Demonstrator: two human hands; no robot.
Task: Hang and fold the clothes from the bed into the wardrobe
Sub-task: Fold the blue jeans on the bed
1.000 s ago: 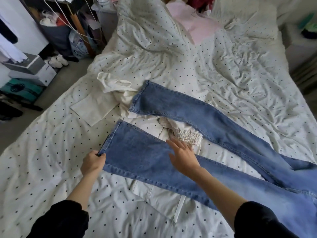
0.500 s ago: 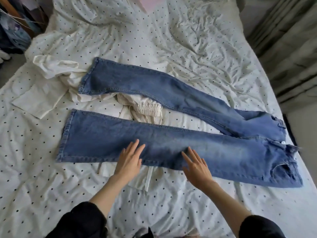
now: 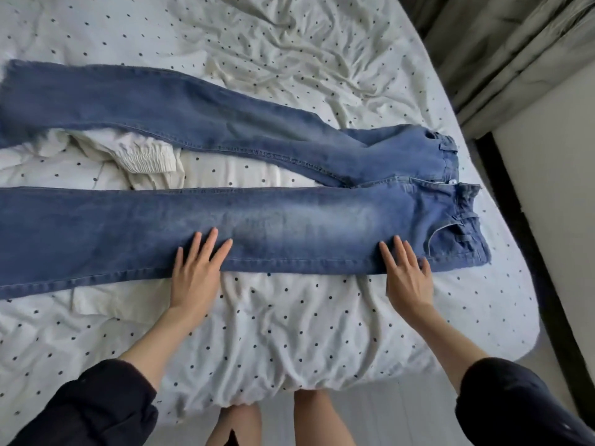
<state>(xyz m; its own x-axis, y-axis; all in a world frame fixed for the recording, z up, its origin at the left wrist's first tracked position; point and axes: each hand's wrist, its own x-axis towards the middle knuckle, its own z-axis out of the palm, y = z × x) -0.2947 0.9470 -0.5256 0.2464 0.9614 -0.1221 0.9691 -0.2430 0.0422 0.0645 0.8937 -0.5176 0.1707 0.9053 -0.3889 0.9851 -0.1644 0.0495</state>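
Two hands are laid flat, fingers straight and spread, on the near leg of a pair of blue jeans point(image 3: 289, 220) that is spread across the polka-dot bed point(image 3: 289, 333): the left hand point(image 3: 196, 272) rests on the near hem-side seam about mid-leg, and the right hand point(image 3: 407, 275) is pressed on the near edge close to the hip, just left of the front pocket. Nothing is pinched by either. The jeans are laid with the waistband to the right and the legs running left out of view, the far leg angled away so that a gap is left between the two. A cream garment point(image 3: 145, 156) with a shirred band is seen in that gap and is partly trapped under the denim. The step in hand is judged to be smoothing before folding. It would be done best if the near leg were stroked flat from hip toward hem, the far leg were then brought squarely over it with seams matched, and the cream garment were kept out of the fold.
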